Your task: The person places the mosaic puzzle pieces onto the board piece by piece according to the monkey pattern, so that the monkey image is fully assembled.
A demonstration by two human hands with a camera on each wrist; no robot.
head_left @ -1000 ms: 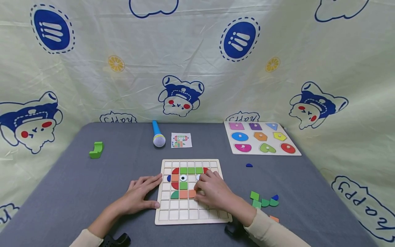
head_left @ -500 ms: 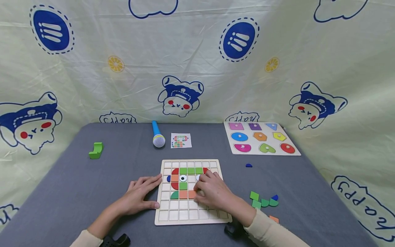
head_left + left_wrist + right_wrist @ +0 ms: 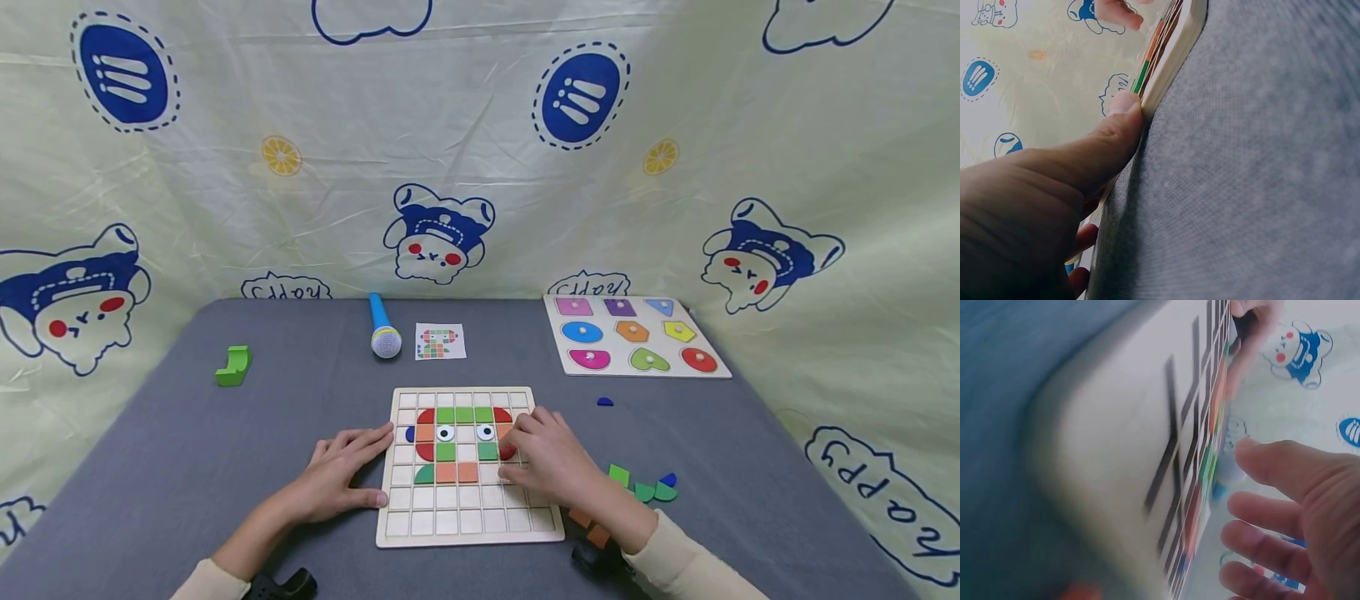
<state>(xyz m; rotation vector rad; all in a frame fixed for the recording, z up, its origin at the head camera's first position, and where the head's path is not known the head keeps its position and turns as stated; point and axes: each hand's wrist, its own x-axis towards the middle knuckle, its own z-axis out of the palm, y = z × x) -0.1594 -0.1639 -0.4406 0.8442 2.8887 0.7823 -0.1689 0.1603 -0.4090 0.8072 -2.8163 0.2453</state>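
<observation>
Board [image 3: 445, 522]: lies flat mid-table on the grey cloth [image 3: 315, 417], coloured tiles filling much of its upper half.
Fresh change: the right hand [image 3: 557, 460] has shifted toward the board's three o'clock, uncovering the eye tile [image 3: 485, 432] near one o'clock and a green square [image 3: 487, 451] just below it.
Pattern: both sides now look nearly matched down to the orange squares [image 3: 457, 472] — the work seems only partly built, judging by the loose green pieces [image 3: 643, 492] out at three o'clock.
Right fingers: spread from the thumb; the right wrist view shows nothing pinched between them — a gap the head view hides.
Red tile [image 3: 507, 452]: partly under the right fingertips from above; contact I cannot tell.
Left hand [image 3: 333, 475]: at nine o'clock, fingers apart, touching the rim; only the left wrist view shows the thumb pressing the board's edge closely.
</observation>
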